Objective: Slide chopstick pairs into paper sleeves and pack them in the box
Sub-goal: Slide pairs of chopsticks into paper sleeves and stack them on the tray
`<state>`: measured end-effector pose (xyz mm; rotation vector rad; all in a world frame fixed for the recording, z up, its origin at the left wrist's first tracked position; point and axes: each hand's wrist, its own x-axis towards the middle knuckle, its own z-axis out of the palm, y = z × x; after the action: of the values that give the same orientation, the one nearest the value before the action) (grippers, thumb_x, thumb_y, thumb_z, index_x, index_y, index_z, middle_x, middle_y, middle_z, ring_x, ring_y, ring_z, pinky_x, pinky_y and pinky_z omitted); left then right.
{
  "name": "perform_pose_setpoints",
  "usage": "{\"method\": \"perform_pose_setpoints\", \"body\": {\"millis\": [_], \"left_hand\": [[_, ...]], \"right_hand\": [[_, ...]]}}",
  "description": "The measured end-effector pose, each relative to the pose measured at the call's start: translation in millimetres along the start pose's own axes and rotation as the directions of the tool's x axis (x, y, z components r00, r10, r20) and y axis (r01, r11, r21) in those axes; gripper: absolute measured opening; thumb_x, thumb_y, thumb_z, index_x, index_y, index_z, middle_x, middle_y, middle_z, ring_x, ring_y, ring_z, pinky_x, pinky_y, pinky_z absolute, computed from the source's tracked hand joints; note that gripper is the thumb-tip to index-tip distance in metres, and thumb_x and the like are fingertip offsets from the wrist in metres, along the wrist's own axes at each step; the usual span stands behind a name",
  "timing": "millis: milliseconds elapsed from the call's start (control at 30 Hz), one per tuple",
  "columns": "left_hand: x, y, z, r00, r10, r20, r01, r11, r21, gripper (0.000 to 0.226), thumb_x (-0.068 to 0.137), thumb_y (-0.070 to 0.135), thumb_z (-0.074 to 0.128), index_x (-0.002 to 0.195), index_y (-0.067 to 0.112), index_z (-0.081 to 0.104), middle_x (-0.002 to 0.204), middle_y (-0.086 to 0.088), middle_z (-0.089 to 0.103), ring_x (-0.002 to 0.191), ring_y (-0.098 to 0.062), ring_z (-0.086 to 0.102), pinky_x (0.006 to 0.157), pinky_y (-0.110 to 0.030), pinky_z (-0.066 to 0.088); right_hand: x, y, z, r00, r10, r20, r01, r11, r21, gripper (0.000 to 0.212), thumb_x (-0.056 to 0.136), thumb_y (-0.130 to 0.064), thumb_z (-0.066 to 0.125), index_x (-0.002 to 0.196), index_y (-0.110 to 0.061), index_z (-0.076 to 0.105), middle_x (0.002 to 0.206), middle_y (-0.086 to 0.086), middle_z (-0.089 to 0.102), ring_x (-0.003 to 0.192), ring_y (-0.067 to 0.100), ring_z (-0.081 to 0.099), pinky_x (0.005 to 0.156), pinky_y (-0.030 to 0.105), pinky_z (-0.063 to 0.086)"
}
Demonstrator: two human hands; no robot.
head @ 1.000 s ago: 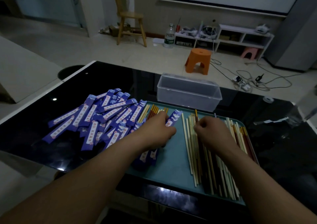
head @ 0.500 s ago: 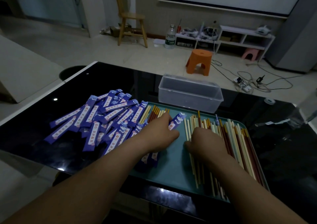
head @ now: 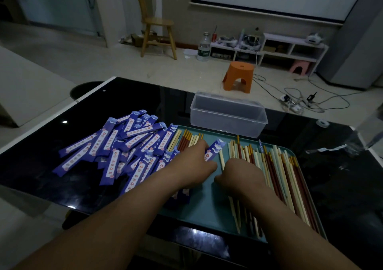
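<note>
Right hand [head: 240, 174] drawn nearer, its grasp on chopsticks [head: 279, 172] hidden, left hand [head: 192, 164] gripping sleeve [head: 214, 149]

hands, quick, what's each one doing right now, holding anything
left hand: closed, holding a purple paper sleeve
right hand: closed, fingers curled on cream chopsticks
</note>
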<state>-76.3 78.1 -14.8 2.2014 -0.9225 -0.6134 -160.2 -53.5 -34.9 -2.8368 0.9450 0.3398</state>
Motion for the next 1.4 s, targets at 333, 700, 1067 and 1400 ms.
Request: {"method": "perform_pose_setpoints", "body": {"millis": [333,700,1067,1400], "left_hand": [[-2.1,0.8,3.3,1.0,0.011,0.006,-0.011,1.0,0.018,0.023,0.096,0.032,0.06,0.115,0.026,0.048,0.1,0.004,0.063,0.088,-0.014,0.061,0.077,-0.036,0.051],[-2.3,0.6,4.1,1.0,0.031,0.002,-0.031,0.999,0.022,0.024,0.096,0.03,0.061,0.115,0.023,0.048,0.098,0.003,0.062,0.086,-0.014,0.061,0.073,-0.035,0.049],[1.6,7.7,-0.8,0.986,-0.029,-0.166,-0.007,0.978,-0.21,0.023,0.091,0.026,0.06,0.113,0.024,0.052,0.098,-0.003,0.068,0.085,-0.027,0.067,0.083,-0.053,0.058],[1.3,6.8,1.4,0.983,-0.023,-0.181,-0.02,0.973,-0.23,0.022,0.093,0.026,0.061,0.113,0.024,0.052,0.099,-0.002,0.069,0.084,-0.025,0.069,0.083,-0.053,0.058]], "right_hand": [[1.1,-4.6,2.8,0.999,-0.024,-0.022,0.023,0.998,-0.055,0.022,0.099,-0.039,0.061,0.09,-0.019,0.055,0.081,-0.002,0.055,0.077,0.017,0.062,0.066,0.031,0.05],[-0.2,-7.6,-1.2,0.995,-0.076,0.063,0.079,0.996,-0.039,0.03,0.094,-0.046,0.067,0.087,-0.019,0.058,0.08,-0.002,0.055,0.076,0.016,0.06,0.067,0.03,0.049],[-12.3,19.1,-48.2,0.953,-0.079,-0.292,0.234,0.807,0.542,0.027,0.087,-0.021,0.064,0.066,-0.007,0.054,0.06,0.007,0.051,0.055,0.02,0.046,0.056,0.033,0.036],[-21.3,13.6,-30.3,0.896,-0.302,-0.326,0.418,0.818,0.394,0.022,0.108,-0.035,0.047,0.091,-0.024,0.055,0.078,-0.002,0.063,0.072,0.014,0.06,0.069,0.038,0.052]]}}
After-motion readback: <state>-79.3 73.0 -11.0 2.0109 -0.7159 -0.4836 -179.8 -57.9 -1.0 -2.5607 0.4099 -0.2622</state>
